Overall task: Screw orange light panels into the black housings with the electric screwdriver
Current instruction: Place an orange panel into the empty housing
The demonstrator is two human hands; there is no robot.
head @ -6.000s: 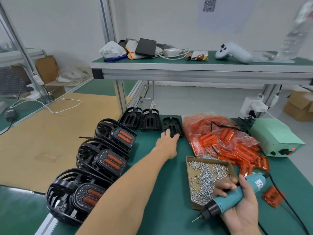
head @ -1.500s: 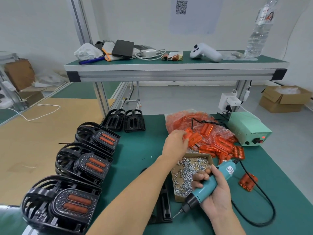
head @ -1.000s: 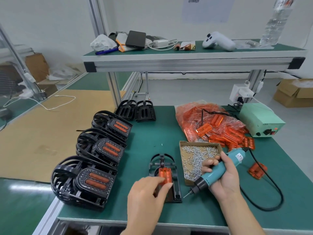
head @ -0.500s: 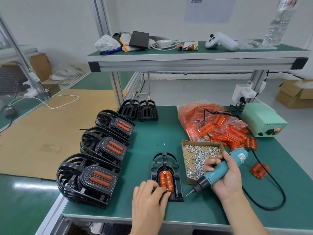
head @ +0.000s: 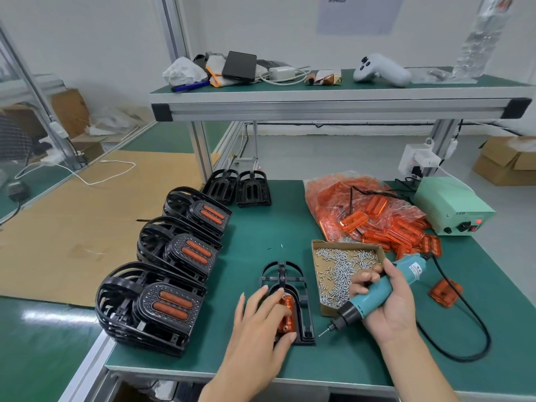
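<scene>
Head view: black housing (head: pixel 301 288) flat on green table (head: pixel 255 250), near front edge. Orange light panel (head: pixel 287 313) seated in housing, partly hidden. Left hand (head: pixel 261 320) spread flat over panel and housing, fingers pressing, grip not closed. Right hand (head: pixel 385 306) grip wrapped round teal electric screwdriver (head: pixel 377 294), bit angled down-left, tip just off housing's right edge. Cardboard tray of screws (head: pixel 345 256) just behind right hand. Bag of orange panels (head: pixel 362 210) farther back. Finished stacks (head: pixel 162 297) along table's left edge.
</scene>
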